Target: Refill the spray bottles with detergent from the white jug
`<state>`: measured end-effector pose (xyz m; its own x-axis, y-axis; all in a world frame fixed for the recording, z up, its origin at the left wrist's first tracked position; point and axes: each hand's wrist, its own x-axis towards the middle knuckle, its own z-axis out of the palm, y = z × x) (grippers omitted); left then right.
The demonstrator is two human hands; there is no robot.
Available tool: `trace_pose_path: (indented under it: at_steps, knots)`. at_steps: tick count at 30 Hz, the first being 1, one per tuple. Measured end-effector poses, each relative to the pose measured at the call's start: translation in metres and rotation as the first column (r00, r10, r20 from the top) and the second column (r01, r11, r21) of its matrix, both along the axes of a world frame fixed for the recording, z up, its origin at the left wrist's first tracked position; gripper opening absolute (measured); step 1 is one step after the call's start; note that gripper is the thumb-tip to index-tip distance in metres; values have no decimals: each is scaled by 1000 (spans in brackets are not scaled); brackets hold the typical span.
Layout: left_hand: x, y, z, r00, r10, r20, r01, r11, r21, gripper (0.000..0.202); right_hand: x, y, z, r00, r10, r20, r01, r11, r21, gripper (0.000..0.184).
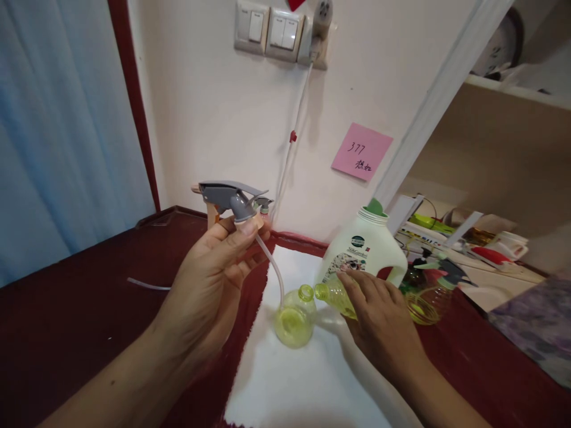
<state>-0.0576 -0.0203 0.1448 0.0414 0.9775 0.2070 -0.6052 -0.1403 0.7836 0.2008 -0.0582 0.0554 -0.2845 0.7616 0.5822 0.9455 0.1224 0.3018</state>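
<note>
My left hand (218, 267) is closed round the neck of a grey trigger sprayer head (232, 199), held up above the table. Its clear dip tube (273, 267) curves down toward a small clear round bottle (294, 318) with yellowish liquid, standing upright on a white cloth (294, 380). My right hand (379, 315) grips a yellow-tinted plastic bottle (332, 294) tilted on its side, its open mouth almost touching the small bottle's mouth. A white detergent jug (366, 244) with a green neck stands just behind my right hand.
The table top (66, 321) is dark red. A second sprayer head (264, 204) stands near the wall. A clear tube (147, 285) lies at left. A shelf (468, 238) at right holds clutter. On the wall are switches, a socket with a white cable, and a pink note (361, 151).
</note>
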Motion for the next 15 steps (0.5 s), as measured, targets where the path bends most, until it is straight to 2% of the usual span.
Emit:
trace_pose_path:
  at_steps: [9,15]
  knots:
    - [0,0,0,1000,-23,2,23,1000,-3,20,7,-5,1,996,-36,-83,30,997,-67,65]
    - [-1,1,0,1000,-27,9,27,1000,6,17,8,-5,1,995,-25,-102,20,999,-44,65]
